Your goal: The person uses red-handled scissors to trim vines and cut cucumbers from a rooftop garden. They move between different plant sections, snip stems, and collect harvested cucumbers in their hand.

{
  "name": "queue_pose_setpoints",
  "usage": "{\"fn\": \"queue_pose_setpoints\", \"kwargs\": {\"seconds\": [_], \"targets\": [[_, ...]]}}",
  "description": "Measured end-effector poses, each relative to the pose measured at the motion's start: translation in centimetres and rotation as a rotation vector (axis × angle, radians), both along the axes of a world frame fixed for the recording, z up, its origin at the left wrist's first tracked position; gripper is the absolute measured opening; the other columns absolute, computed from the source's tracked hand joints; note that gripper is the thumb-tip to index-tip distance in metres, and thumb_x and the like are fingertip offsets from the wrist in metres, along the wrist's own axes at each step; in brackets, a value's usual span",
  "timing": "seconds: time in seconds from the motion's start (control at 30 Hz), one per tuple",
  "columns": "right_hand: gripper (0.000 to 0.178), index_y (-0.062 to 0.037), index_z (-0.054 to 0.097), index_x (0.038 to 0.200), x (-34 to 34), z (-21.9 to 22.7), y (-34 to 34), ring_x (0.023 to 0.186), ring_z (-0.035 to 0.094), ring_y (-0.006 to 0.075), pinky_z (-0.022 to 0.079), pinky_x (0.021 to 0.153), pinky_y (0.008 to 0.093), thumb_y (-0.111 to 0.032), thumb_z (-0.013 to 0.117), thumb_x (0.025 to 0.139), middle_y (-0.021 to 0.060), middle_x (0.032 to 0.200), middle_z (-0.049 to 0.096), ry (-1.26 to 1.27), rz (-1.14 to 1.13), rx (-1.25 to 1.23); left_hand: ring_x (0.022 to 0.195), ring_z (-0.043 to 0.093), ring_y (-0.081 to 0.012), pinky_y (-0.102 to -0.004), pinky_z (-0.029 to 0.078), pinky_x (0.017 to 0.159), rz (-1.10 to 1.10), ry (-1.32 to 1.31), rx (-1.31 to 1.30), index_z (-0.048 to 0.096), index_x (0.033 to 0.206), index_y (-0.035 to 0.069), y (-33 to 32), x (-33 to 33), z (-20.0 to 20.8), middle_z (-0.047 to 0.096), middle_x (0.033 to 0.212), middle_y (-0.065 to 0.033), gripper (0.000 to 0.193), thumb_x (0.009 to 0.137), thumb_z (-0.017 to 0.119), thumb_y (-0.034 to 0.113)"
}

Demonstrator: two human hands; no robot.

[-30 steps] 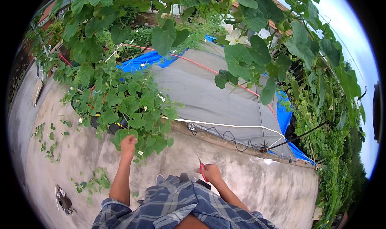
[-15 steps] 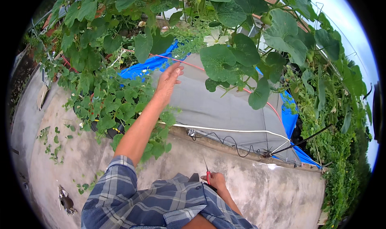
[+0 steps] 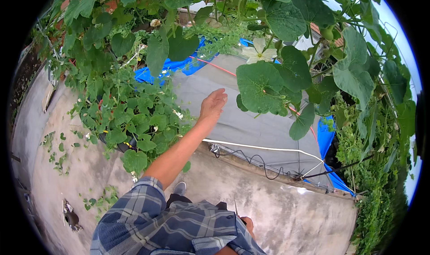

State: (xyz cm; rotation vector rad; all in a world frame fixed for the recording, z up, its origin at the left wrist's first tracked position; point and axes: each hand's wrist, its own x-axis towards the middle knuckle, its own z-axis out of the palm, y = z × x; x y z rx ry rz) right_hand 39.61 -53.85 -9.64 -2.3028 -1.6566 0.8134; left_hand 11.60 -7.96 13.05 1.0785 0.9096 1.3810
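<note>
My left hand [image 3: 214, 105] reaches forward with its fingers stretched out and holds nothing. In the view it lies over the grey sheet [image 3: 233, 129], left of a broad gourd leaf [image 3: 260, 87] that hangs from the vine overhead. A pale open flower [image 3: 260, 53] shows above that leaf. Low by my body, my right hand [image 3: 248, 226] is closed around a tool with a thin pointed blade [image 3: 236, 205]. My plaid shirt hides most of that hand and the tool's handle, which looks red in the earlier frame.
Leafy vines with small white flowers [image 3: 134, 116] crowd the left side. A white pipe [image 3: 264, 146] and a coiled black cable [image 3: 255, 161] run along the sheet's near edge. Blue tarp [image 3: 325, 136] shows at the right. My shoe [image 3: 180, 188] stands on the concrete floor [image 3: 286, 214].
My left hand has moved right and lower in the view. The right hand and its tool have sunk further behind my shirt. My shoe has come into sight; the view has shifted.
</note>
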Motion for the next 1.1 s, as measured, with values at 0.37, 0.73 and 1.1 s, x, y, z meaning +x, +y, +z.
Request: {"fn": "queue_pose_setpoints", "kwargs": {"seconds": [0.37, 0.73, 1.1], "targets": [[0.059, -0.0069, 0.073, 0.071, -8.2, 1.7, 8.3, 0.077, 0.067, 0.0446, 0.05, 0.067, 0.0535, -0.057, 0.055, 0.098, 0.0215, 0.074, 0.067, -0.065, -0.133, -0.222, 0.147, 0.036, -0.0239, -0.0403, 0.028, 0.118, -0.078, -0.145, 0.319, 0.036, 0.158, 0.007, 14.9, -1.0, 14.0, 0.039, 0.16, -0.0126, 0.066, 0.103, 0.056, 0.038], [0.06, -0.0068, 0.074, 0.072, -12.1, 1.6, 11.2, 0.078, 0.067, 0.0448, 0.05, 0.068, 0.0536, -0.058, 0.054, 0.098, 0.0219, 0.075, 0.067, -0.083, -0.178, -0.255, 0.149, 0.032, -0.0223, -0.0421, 0.021, 0.121, -0.075, -0.32, 0.284, 0.034, 0.161, 0.017, 21.4, 0.6, 19.9, 0.042, 0.159, -0.0052, 0.076, 0.099, 0.056, 0.057], [0.061, -0.0066, 0.074, 0.073, -12.6, 1.4, 12.6, 0.08, 0.067, 0.045, 0.049, 0.069, 0.0538, -0.059, 0.054, 0.097, 0.0224, 0.076, 0.067, -0.092, -0.18, -0.274, 0.112, 0.057, -0.0159, -0.0322, 0.042, 0.101, -0.032, -0.358, 0.417, 0.059, 0.134, -0.001, 24.2, 2.5, 20.7, 0.065, 0.125, -0.0083, 0.051, 0.105, 0.058, 0.041]]}}
